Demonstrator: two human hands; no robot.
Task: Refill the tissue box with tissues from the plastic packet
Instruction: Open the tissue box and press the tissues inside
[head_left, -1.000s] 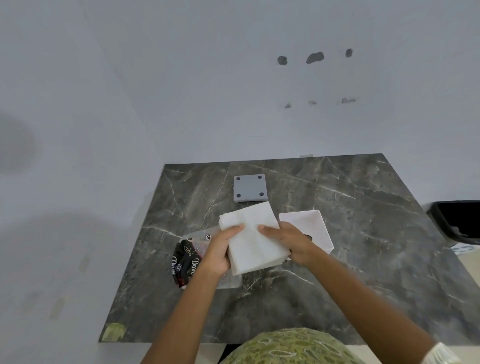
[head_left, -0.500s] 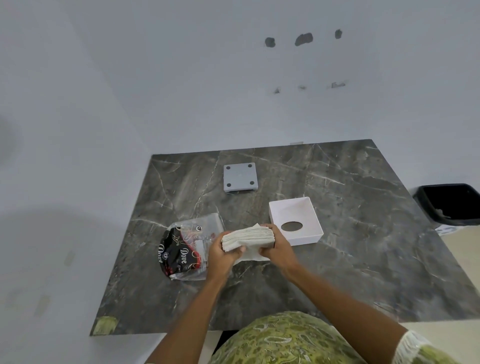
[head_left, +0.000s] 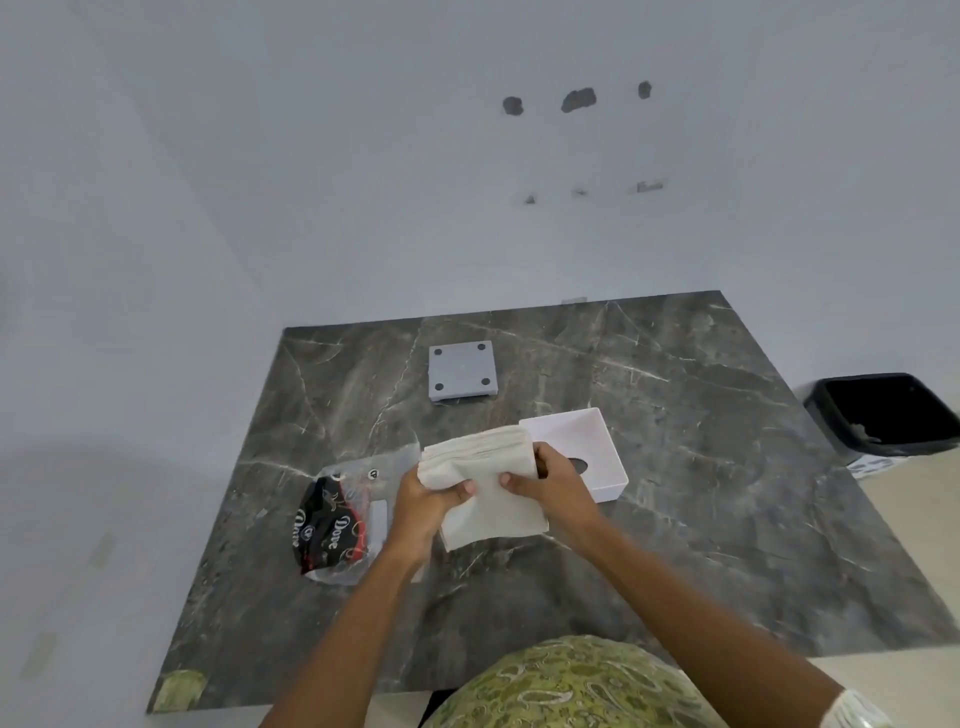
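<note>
Left hand (head_left: 423, 501) and right hand (head_left: 550, 483) gripped soft white folded tissue stack (head_left: 485, 480) above table centre, beside white square tissue box (head_left: 597, 441); light, floppy, best clamped by opposite edges.

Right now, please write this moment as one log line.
stage: tissues out of packet | left hand + right hand: holding tissue stack | tissue box: open, empty | plastic packet: on table

Both bare forearms reach up from 6 o'clock and converge near the middle. The left hand (head_left: 423, 506) comes in from 7 o'clock, fingers curled in a closed grip, thumb tip pointing toward 3 o'clock. The right hand (head_left: 558, 483) comes in from 5 o'clock, also clamped, thumb pointing toward 9 o'clock, the thumbs nearly meeting.
</note>
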